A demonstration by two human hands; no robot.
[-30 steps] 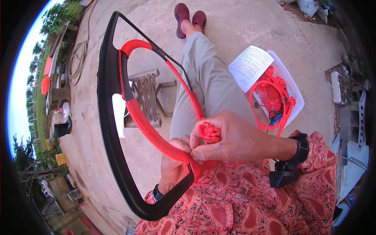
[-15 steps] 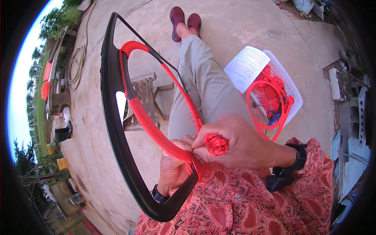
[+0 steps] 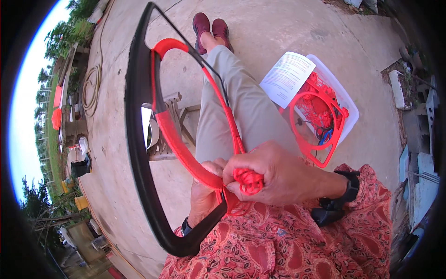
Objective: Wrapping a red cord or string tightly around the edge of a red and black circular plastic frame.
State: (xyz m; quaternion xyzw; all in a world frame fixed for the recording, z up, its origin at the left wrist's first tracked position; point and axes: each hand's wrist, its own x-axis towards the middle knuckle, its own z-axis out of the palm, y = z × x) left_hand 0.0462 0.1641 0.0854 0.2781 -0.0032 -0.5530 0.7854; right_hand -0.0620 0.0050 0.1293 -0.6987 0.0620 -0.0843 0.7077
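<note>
Both hands are closed and meet at the near end of a red-wrapped loop (image 3: 179, 153) set inside a black triangular frame (image 3: 141, 162). The left hand (image 3: 202, 200) grips the loop from beneath, its fingers folded over the wrapping; the right hand (image 3: 283, 174), just beside it, holds a small coiled bundle of red cord (image 3: 249, 181) in its fist, thumb and forefinger bunched near the wrapped edge. Whether those two tips also pinch a strand is hidden. Loose red strands hang just below the fists.

For neat work here, the left grip should probably stay firm right behind the wrapped edge so the turns cannot slacken, while the right hand draws the cord snug and lays each turn flat against the last. Keeping the bundle compact in the palm should help it pass the frame without snagging.

Beyond the right hand, a white plastic tub (image 3: 350, 111) holds tangled red cord (image 3: 313, 109), with a red open-ring frame (image 3: 342, 116) leaning at its near side. A paper sheet (image 3: 288, 79) over the tub's left edge carries lines of print, too small to read. No brand or label can be made out on the black frame or the loop.
</note>
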